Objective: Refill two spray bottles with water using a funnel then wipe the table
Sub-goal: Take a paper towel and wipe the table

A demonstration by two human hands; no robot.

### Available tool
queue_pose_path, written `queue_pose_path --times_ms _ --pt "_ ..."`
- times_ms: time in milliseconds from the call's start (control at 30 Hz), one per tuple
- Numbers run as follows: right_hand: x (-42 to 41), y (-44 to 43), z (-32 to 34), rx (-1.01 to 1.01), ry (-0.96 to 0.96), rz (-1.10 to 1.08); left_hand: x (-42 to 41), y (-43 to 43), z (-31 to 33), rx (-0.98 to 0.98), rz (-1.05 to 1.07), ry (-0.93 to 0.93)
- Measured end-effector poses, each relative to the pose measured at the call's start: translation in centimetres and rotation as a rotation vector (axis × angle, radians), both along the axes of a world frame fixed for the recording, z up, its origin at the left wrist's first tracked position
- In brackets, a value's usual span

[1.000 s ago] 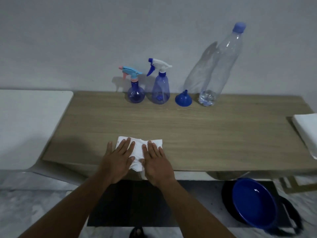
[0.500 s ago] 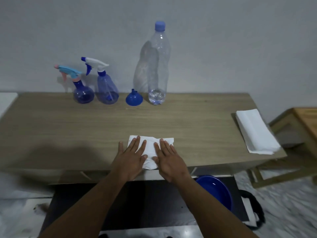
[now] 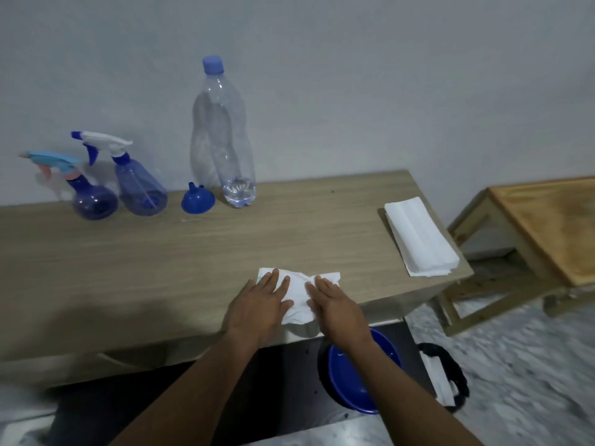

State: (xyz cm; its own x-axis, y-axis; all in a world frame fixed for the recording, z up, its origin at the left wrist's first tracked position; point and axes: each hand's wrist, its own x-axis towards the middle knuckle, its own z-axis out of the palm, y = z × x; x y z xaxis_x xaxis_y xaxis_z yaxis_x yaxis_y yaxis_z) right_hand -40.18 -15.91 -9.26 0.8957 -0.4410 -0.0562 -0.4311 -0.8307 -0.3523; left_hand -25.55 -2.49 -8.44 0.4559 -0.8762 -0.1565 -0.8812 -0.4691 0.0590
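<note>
- Left hand [image 3: 257, 309] and right hand [image 3: 335, 309] flat, fingers spread, pressing white tissue [image 3: 297, 291] at near edge of table [image 3: 193, 252].
- Wiping step judged in hand; bottles capped.
- Next: sweep toward far, unwiped surface.
- Far left: spray bottles [image 3: 93, 194], funnel [image 3: 197, 201], water bottle [image 3: 225, 136]; napkin stack [image 3: 418, 236] right, obstructing.

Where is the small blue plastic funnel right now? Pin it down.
In the head view, the small blue plastic funnel sits upside down at the back left of the wooden table, between the white-topped blue spray bottle and the tall clear plastic bottle.
</note>
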Motion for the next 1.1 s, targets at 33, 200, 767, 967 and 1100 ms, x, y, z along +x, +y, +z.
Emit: queue_pose_path --times_ms 33,200,767,967,1100 --pt "-0.2 0.4 0.2 0.004 -0.014 -0.028 -0.1 0.1 0.4 0.002 -0.014 -0.022" --pt "-0.7 2.6 2.1 -0.026 0.023 -0.149 -0.2 0.9 2.5 0.107 -0.124 -0.138" --pt "-13.7 4.2 12.2 0.239 -0.162 -0.849 -6.6 -6.2 13.5 -0.180 -0.366 0.680" --pt "-23.0 0.9 12.5 0.234 -0.212 -1.107 -16.3 -12.7 13.0 -0.227 -0.447 0.766" --pt "-28.0 -3.9 10.1 0.242 -0.184 -1.202 -22.4 -18.5 10.4 -0.189 -0.485 0.755"
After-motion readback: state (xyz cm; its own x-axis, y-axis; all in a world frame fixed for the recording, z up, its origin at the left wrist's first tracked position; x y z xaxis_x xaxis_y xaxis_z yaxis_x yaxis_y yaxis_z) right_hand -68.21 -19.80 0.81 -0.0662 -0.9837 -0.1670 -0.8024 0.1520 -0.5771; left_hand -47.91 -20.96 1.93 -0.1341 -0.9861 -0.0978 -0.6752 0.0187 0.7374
